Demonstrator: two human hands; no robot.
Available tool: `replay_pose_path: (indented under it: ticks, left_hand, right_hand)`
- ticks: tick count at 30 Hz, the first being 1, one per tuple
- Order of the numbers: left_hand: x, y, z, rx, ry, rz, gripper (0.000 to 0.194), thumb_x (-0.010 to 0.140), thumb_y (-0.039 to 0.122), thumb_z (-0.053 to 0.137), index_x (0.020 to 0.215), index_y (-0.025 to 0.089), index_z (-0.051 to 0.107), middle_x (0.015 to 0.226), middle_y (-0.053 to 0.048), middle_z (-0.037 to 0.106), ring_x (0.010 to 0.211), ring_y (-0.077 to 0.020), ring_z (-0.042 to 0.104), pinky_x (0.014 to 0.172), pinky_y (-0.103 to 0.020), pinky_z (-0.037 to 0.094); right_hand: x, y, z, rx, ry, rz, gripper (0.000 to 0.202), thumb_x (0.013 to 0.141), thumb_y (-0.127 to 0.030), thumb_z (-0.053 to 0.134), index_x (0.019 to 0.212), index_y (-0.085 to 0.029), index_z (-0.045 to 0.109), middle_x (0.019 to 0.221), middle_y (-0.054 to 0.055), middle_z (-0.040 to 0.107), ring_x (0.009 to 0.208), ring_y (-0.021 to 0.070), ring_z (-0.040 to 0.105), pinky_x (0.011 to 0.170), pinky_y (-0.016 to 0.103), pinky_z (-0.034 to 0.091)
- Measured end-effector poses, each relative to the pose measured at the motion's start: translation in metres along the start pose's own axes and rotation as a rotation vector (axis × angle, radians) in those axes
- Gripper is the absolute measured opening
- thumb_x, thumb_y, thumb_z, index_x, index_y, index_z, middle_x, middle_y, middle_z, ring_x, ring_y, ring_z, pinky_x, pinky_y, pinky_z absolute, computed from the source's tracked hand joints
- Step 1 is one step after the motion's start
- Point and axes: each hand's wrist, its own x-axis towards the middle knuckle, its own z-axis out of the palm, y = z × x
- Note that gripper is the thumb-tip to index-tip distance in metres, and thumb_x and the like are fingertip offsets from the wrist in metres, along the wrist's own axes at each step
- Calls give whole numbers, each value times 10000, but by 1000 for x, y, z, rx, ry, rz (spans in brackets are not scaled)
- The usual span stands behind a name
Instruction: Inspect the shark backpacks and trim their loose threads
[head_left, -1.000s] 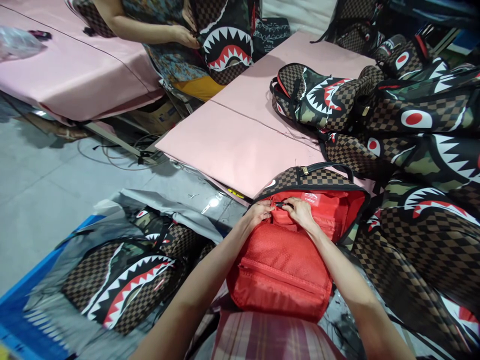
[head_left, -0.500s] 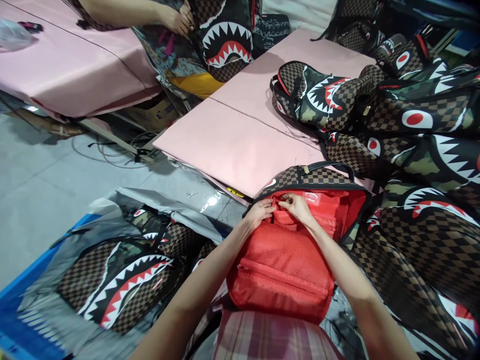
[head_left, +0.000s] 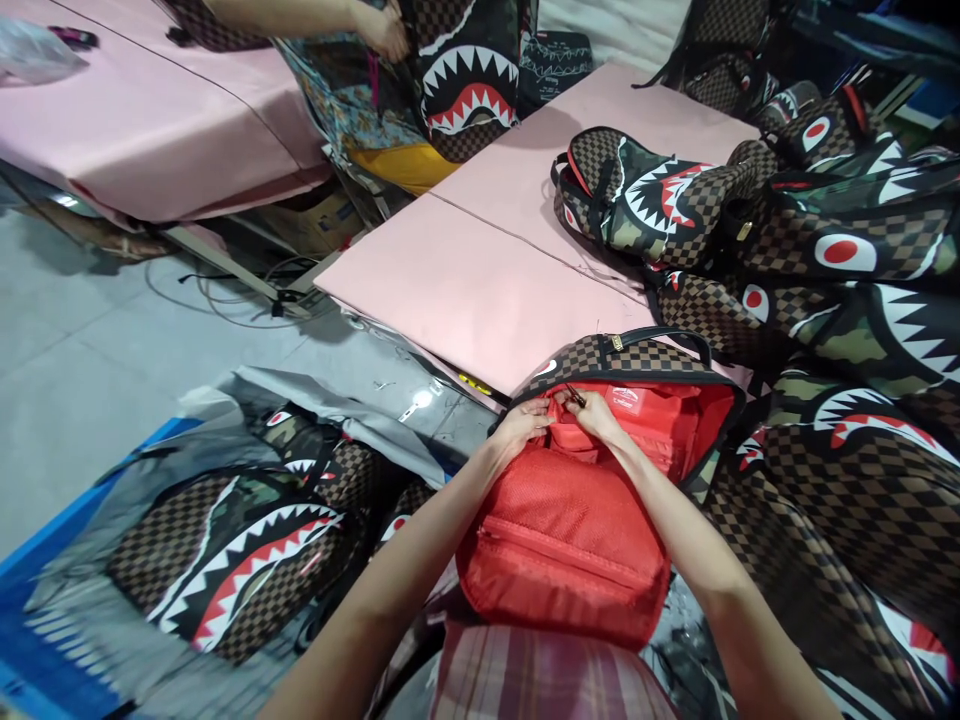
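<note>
An open backpack (head_left: 570,545) with red lining and a brown-and-black checkered shell lies before me, its front panel folded down toward my lap. Inside its left edge, my left hand (head_left: 523,424) is closed on a fold of the red lining (head_left: 559,408). My right hand (head_left: 595,414) is right beside it, closed around small dark thread snips (head_left: 576,396) whose tips point up and left. The fingers partly hide the snips. Above both hands, the black carry handle (head_left: 660,335) arches over the backpack's top.
Checkered shark-mouth backpacks (head_left: 840,250) are heaped on the right. More lie in a blue crate (head_left: 30,620) lined with grey plastic at lower left. A pink-topped table (head_left: 465,270) stands ahead. Across it, another person's hand (head_left: 386,30) touches a backpack (head_left: 469,90).
My right hand has turned slightly, and the dark snips now show above its fingers. My left hand stays on the lining. The view has shifted a little; the other person's hand has moved.
</note>
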Motion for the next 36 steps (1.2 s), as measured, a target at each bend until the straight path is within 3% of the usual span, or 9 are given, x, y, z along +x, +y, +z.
replay_pose_path:
  ticks: [2, 6, 11, 15, 19, 23, 29, 36]
  left_hand:
    - [0, 0, 0, 1, -2, -1, 305, 557, 8, 664, 829, 142, 629, 727, -4, 579, 648, -95, 551, 656, -236, 447]
    - [0, 1, 1, 6, -6, -4, 298, 550, 18, 674, 817, 138, 623, 724, -5, 582, 647, -94, 550, 650, -232, 443]
    - [-2, 3, 2, 7, -12, -1, 297, 545, 19, 676, 810, 141, 621, 738, -2, 578, 653, -92, 549, 661, -239, 440]
    - [-3, 3, 3, 9, -5, 1, 297, 543, 16, 676, 804, 142, 617, 740, 2, 569, 648, -91, 545, 654, -242, 436]
    - [-3, 2, 3, 13, -4, 3, 288, 536, 35, 700, 791, 137, 614, 747, -2, 569, 658, -92, 546, 662, -243, 435]
    - [-4, 1, 3, 17, 5, 2, 259, 529, 61, 718, 749, 135, 602, 747, -1, 565, 670, -95, 550, 659, -239, 432]
    - [-4, 2, 3, 28, 3, 11, 265, 518, 71, 730, 740, 139, 603, 742, 12, 563, 658, -87, 539, 648, -237, 422]
    - [-4, 2, 4, 45, -34, 28, 234, 537, 63, 711, 732, 144, 609, 720, 12, 581, 647, -84, 536, 639, -226, 412]
  right_hand:
    - [1, 1, 2, 4, 19, 7, 355, 766, -85, 444, 990, -229, 678, 1018, 13, 681, 935, 182, 623, 818, 267, 454]
    - [-1, 1, 1, 24, -6, -4, 338, 719, -37, 427, 776, -216, 708, 865, -6, 704, 821, 159, 645, 794, 234, 456]
    - [-2, -2, 0, 36, 32, 11, 362, 749, -62, 419, 941, -219, 683, 996, 1, 685, 913, 165, 626, 819, 247, 447]
    - [-3, -4, -1, 40, 3, 10, 323, 724, -40, 418, 734, -211, 692, 850, -13, 697, 795, 150, 640, 770, 222, 453]
    - [-4, -5, -2, 51, 21, 6, 338, 747, -61, 421, 878, -218, 690, 977, -8, 680, 898, 155, 621, 813, 235, 440]
    - [-4, -2, -2, 63, 2, 15, 311, 711, -34, 428, 678, -195, 692, 820, -5, 696, 758, 152, 638, 750, 225, 453]
    - [0, 4, 3, 99, 56, 57, 246, 799, -187, 504, 971, -202, 679, 944, 11, 700, 855, 170, 642, 757, 250, 462]
    - [5, -8, 11, 42, 102, 121, 127, 759, -276, 595, 820, -194, 670, 859, 41, 697, 798, 192, 635, 708, 255, 442]
